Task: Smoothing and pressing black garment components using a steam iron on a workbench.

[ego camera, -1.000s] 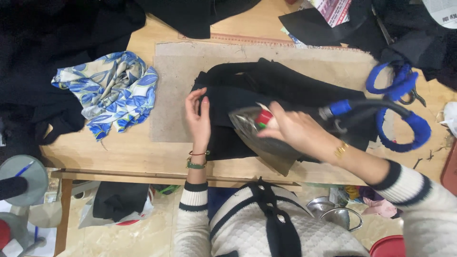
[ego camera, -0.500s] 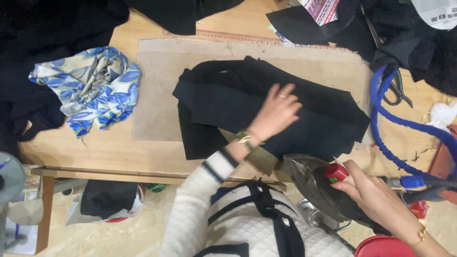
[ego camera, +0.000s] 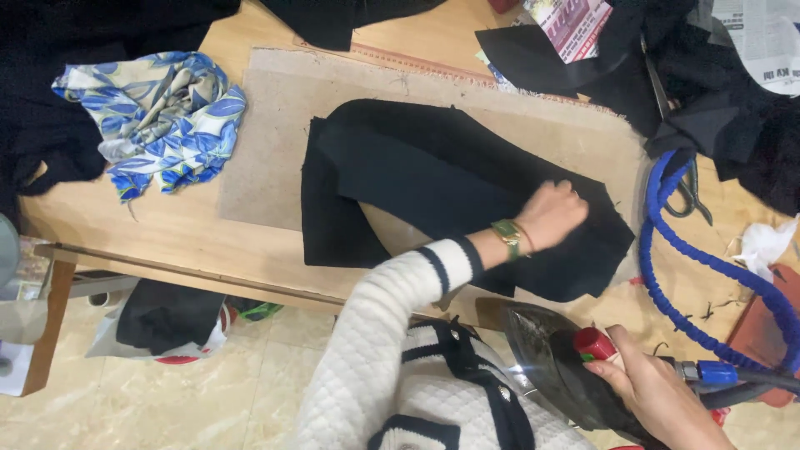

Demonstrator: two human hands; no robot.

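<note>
Reaching across the body, the left hand lies knuckles-up on the black fabric piece, its fingers curled loosely together and pressing on the cloth near its right end; a green-faced wristwatch sits on that wrist above a white knitted sleeve with dark stripes. The black fabric piece lies flat on a beige pressing mat, which covers the middle of the wooden table. Down at the lower right, off the table's near edge, the right hand is clamped around the handle of a steam iron, whose shiny soleplate is tilted up towards the camera and whose red knob shows just beside the thumb. A thick blue cord loops from the iron's back up along the right side of the table. A crumpled blue-and-white floral cloth lies at the table's left, well apart from the hands, and scissors rest near the cord's upper bend.
</note>
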